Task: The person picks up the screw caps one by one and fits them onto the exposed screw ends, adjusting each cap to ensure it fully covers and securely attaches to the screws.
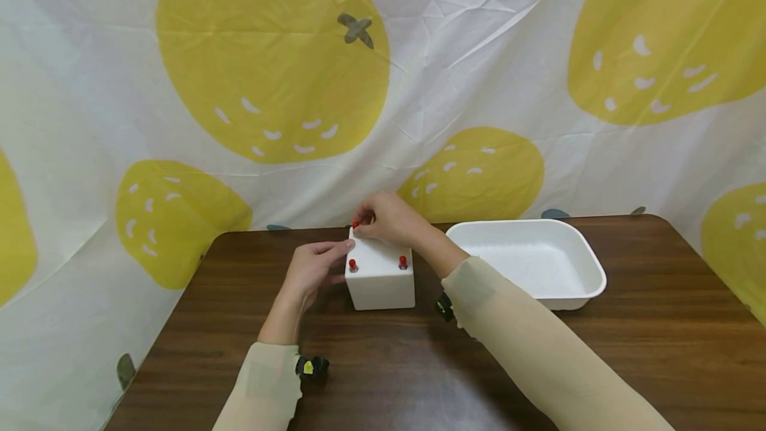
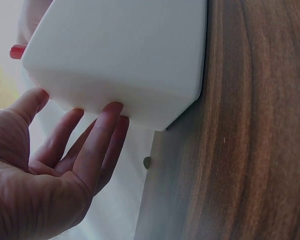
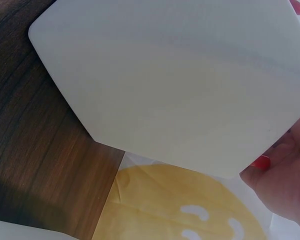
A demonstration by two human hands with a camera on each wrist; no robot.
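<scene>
A white box (image 1: 383,292) stands on the table with small red knobs on its top. Two of these show at the near corners, a left knob (image 1: 352,265) and a right knob (image 1: 403,262), each on a metal base. At the far left corner, my right hand (image 1: 391,218) pinches another red knob (image 1: 356,225), seen also as a red tip (image 3: 261,162) beside the fingers in the right wrist view. My left hand (image 1: 311,268) touches the box's left side, thumb at the top edge, fingers (image 2: 97,142) loosely extended against the side wall.
To the right of the box stands a white rectangular tub (image 1: 526,261), partly behind my right forearm. The brown wooden table (image 1: 383,364) ends at a hanging cloth (image 1: 419,85) printed with yellow fruit.
</scene>
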